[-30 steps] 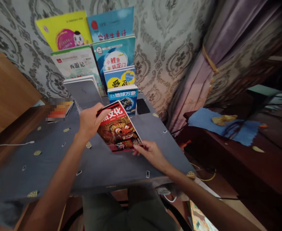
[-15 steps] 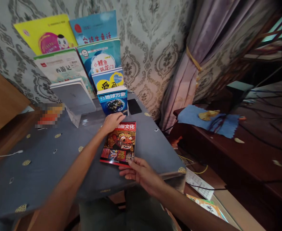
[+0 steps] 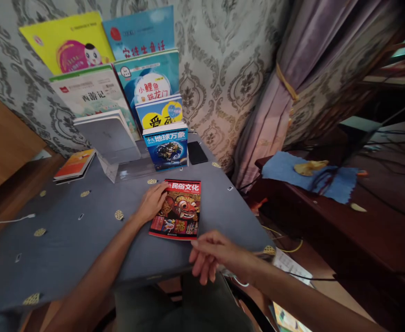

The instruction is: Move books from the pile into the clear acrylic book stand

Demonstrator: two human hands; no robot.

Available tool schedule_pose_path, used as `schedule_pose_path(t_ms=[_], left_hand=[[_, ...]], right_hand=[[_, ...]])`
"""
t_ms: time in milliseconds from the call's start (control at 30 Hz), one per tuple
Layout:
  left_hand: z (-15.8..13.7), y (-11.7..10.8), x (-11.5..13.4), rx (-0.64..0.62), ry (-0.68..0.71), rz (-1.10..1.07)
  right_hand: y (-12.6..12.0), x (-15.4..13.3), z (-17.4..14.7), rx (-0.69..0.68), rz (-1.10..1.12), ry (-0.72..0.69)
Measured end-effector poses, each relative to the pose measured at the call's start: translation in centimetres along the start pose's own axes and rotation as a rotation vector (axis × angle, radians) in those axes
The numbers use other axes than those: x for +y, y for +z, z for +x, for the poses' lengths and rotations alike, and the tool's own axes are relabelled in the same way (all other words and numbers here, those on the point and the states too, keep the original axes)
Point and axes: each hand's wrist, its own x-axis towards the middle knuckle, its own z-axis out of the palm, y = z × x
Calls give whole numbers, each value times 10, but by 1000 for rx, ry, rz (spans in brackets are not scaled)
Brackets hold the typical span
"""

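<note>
A red and black book [image 3: 176,212] with a mask on its cover lies face up on the cloth-covered table. My left hand [image 3: 153,202] rests at its left edge, fingers extended and touching the upper left of the cover. By the lower right corner of the same book is my right hand [image 3: 211,254], open, its fingers loosely bent and slightly apart; whether the thumb touches the corner I cannot tell. Just behind stands a blue book with a globe [image 3: 169,150], leaning in a tiered clear stand [image 3: 138,171].
Higher in the stand are a yellow book [image 3: 74,44], several other picture books and a grey-backed book [image 3: 107,138]. A black phone [image 3: 197,153] lies right of the stand, an orange book [image 3: 74,164] left. A dark red cabinet [image 3: 309,221] with a blue cloth stands at right.
My left hand has moved from the top of the red book down to its left edge. My right hand has let go of the lower right corner and drawn slightly back.
</note>
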Motion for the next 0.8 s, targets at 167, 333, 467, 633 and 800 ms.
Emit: schedule_pose_path(t_ms=[167,333,467,633,800], left_hand=[[-1,0,0,22,-74,-49],[-4,3,-3,38,-92,-61],[-6,2,-3,20,-89,-71],[-6,-1,1,13,-97,-89],[-3,-1,5,13,-125,-53]], right_hand=[[15,-55,7,-174,-377,-87],[24,-96,7,-752,-578,50],[12,-92,51,-163,-826,-531],[-23,-68,118,308,-1192,-811],[-63,-55,126,342,-1331,-775]])
